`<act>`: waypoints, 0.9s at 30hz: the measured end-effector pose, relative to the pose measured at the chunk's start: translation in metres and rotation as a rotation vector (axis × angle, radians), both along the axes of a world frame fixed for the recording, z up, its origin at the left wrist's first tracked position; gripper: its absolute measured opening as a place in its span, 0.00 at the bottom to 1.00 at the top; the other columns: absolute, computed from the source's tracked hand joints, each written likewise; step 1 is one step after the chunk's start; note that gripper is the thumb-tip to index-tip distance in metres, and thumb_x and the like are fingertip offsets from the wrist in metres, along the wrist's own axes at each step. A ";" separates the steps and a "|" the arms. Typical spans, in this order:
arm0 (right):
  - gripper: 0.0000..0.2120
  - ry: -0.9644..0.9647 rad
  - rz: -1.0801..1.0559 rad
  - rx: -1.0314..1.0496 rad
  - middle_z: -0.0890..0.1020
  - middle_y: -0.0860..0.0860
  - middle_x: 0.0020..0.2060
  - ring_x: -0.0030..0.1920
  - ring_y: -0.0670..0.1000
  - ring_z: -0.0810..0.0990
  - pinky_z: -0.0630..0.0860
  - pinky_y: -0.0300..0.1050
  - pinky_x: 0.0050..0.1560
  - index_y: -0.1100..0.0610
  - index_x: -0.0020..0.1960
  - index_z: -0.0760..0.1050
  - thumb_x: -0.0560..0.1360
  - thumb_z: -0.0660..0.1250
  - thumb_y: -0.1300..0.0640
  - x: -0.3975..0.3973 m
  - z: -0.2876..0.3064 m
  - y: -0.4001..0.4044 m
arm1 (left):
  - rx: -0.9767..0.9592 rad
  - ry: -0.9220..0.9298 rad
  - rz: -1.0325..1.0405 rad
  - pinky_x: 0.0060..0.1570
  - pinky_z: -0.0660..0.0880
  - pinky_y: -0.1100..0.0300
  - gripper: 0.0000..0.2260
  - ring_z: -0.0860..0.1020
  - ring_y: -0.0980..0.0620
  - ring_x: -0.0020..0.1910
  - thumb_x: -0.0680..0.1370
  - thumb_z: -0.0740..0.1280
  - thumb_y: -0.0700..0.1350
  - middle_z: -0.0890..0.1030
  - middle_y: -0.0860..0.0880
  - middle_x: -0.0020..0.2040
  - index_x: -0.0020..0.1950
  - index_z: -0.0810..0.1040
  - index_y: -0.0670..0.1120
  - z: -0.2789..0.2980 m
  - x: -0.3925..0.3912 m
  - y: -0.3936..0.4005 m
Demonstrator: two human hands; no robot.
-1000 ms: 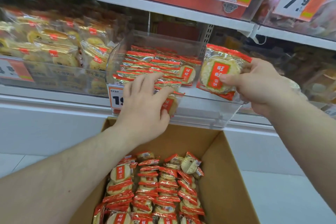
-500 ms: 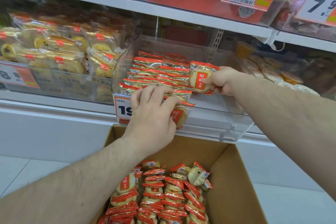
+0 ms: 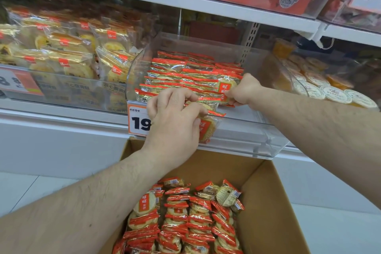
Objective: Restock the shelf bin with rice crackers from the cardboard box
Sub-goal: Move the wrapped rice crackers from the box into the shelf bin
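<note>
Brown cardboard makes up the largest thing here: the cardboard box (image 3: 274, 208) stands open on the floor below the shelf, with rows of red-and-gold rice cracker packets (image 3: 185, 218) packed on edge in its left part and bare board on its right.

Above it, the clear shelf bin (image 3: 247, 142) juts out from the shelf, its front wall carrying an orange price tag (image 3: 137, 121). Packets fill only the left part of the bin, in overlapping rows (image 3: 185, 76); the right part shows bare plastic.

The left hand (image 3: 175, 121) curls its fingers over the front lip of the bin and onto the nearest row, and its thumb side presses one packet (image 3: 206, 130) that hangs by the front wall; whether that packet lies inside or outside the clear wall I cannot tell.

The right hand (image 3: 243, 90) is closed in a pinch on the corner of a single packet (image 3: 225, 88), held upright at the right end of the rows.

The risks, as I judge them: the rows lean with nothing bracing their right end, so letting go of the upright packet too soon could tip it flat and let its neighbours slide into the bare gap. The low packet under the left hand could drop back into the box if that hand lifts. The slick, crinkly film could also slip from a corner pinch.
</note>
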State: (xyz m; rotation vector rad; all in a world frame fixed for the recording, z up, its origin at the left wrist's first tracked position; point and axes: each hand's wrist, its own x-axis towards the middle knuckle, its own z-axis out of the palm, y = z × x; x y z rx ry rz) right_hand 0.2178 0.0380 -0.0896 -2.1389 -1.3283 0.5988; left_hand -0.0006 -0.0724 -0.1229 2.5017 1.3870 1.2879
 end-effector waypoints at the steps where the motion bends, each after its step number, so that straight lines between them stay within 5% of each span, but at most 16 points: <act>1: 0.14 0.037 0.000 -0.005 0.82 0.56 0.41 0.41 0.53 0.84 0.83 0.49 0.43 0.56 0.45 0.67 0.75 0.73 0.59 0.000 0.000 -0.001 | 0.005 0.000 0.002 0.58 0.55 0.53 0.10 0.65 0.48 0.59 0.70 0.73 0.37 0.76 0.49 0.54 0.47 0.83 0.50 0.000 0.000 0.000; 9: 0.14 0.306 -0.024 -0.101 0.84 0.59 0.48 0.44 0.53 0.83 0.82 0.46 0.48 0.66 0.57 0.76 0.72 0.71 0.70 0.006 0.009 -0.009 | 0.057 0.018 -0.015 0.60 0.59 0.46 0.14 0.67 0.45 0.60 0.70 0.68 0.38 0.78 0.48 0.55 0.53 0.84 0.49 -0.002 -0.003 -0.004; 16: 0.10 0.167 -0.066 -0.128 0.81 0.58 0.46 0.39 0.52 0.81 0.81 0.45 0.40 0.64 0.55 0.76 0.75 0.70 0.65 0.002 0.027 -0.026 | 0.108 0.007 -0.048 0.62 0.60 0.46 0.15 0.69 0.45 0.61 0.69 0.67 0.40 0.78 0.48 0.57 0.55 0.82 0.48 0.007 -0.007 -0.009; 18: 0.16 -0.033 -0.105 0.012 0.79 0.57 0.44 0.39 0.54 0.80 0.78 0.44 0.34 0.65 0.60 0.74 0.73 0.70 0.62 0.000 0.038 -0.038 | 0.145 -0.036 -0.137 0.57 0.65 0.50 0.13 0.71 0.46 0.57 0.70 0.67 0.38 0.78 0.48 0.53 0.52 0.82 0.46 0.011 -0.009 -0.014; 20: 0.17 -0.239 -0.077 0.235 0.79 0.52 0.46 0.45 0.53 0.79 0.76 0.45 0.42 0.56 0.61 0.73 0.72 0.67 0.59 -0.009 0.051 -0.062 | 0.157 -0.062 -0.304 0.48 0.73 0.51 0.09 0.75 0.47 0.49 0.71 0.66 0.35 0.79 0.47 0.47 0.49 0.81 0.43 0.012 -0.010 -0.021; 22: 0.09 -0.354 0.026 0.412 0.80 0.46 0.40 0.44 0.49 0.77 0.71 0.41 0.43 0.51 0.50 0.77 0.71 0.65 0.59 -0.025 0.058 -0.096 | 0.095 -0.034 -0.448 0.40 0.76 0.52 0.08 0.78 0.49 0.43 0.72 0.64 0.36 0.79 0.49 0.44 0.48 0.80 0.42 0.006 -0.013 -0.029; 27: 0.06 -0.292 0.323 0.646 0.72 0.41 0.25 0.31 0.45 0.73 0.69 0.38 0.34 0.49 0.35 0.74 0.66 0.65 0.59 -0.065 0.020 -0.166 | -0.295 0.288 -0.462 0.48 0.77 0.55 0.12 0.75 0.56 0.44 0.74 0.61 0.42 0.79 0.56 0.48 0.53 0.80 0.51 -0.014 -0.014 -0.043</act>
